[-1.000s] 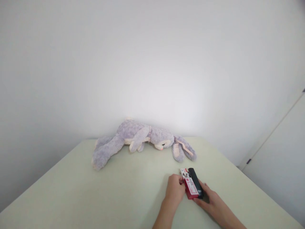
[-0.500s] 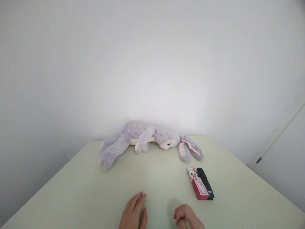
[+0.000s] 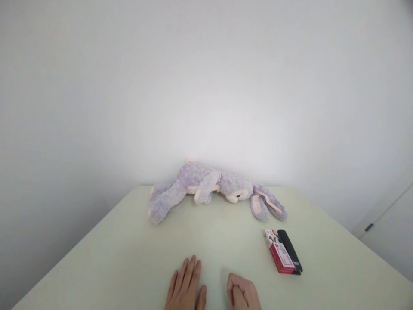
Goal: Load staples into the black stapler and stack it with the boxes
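Head view. The small red-and-white rectangular cardboard box point(image 3: 280, 254) has flat printed faces and sharp edges. It lies on the smooth, matte, pale green table point(image 3: 106, 258), touching the slim black oblong device point(image 3: 289, 255) along its right side. The soft, fuzzy lavender plush rabbit point(image 3: 213, 189) lies stretched along the table's far edge, at 12 o'clock from the hands.

The box lies at 2 o'clock from the right hand point(image 3: 243, 295), near it but apart, and farther from the left hand point(image 3: 187, 292).

The left hand rests flat on the table, palm down, fingers extended and slightly spread, holding nothing. The right hand is curled into a loose fist and holds nothing visible.
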The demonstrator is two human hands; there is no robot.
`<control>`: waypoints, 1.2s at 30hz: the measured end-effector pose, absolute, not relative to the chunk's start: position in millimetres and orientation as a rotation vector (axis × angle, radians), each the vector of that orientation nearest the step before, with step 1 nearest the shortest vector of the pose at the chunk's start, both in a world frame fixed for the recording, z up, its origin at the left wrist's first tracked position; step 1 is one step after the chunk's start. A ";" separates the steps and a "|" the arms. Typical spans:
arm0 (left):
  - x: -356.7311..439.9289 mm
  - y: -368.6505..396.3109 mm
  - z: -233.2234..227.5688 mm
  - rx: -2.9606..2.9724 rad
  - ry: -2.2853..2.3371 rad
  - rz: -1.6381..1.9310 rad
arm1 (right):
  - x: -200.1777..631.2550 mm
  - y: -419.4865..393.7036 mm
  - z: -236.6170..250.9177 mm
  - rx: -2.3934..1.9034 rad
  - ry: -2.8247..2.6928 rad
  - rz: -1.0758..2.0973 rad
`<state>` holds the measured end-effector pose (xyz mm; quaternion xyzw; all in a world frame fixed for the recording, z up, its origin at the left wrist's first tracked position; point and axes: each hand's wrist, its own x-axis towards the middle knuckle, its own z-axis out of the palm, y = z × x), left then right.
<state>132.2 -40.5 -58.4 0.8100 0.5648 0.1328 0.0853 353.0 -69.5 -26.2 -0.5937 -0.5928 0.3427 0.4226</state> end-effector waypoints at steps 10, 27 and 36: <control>139.0 -42.3 -51.1 2.416 1.761 0.281 | 352.0 -51.5 -52.4 -1.699 -1.980 0.030; 146.9 -29.0 -41.1 2.467 1.694 0.306 | 355.2 -44.2 -76.9 -1.706 -2.126 -0.158; 144.2 -29.5 -40.8 2.459 1.694 0.295 | 333.3 -48.5 -74.4 -1.820 -1.927 -0.211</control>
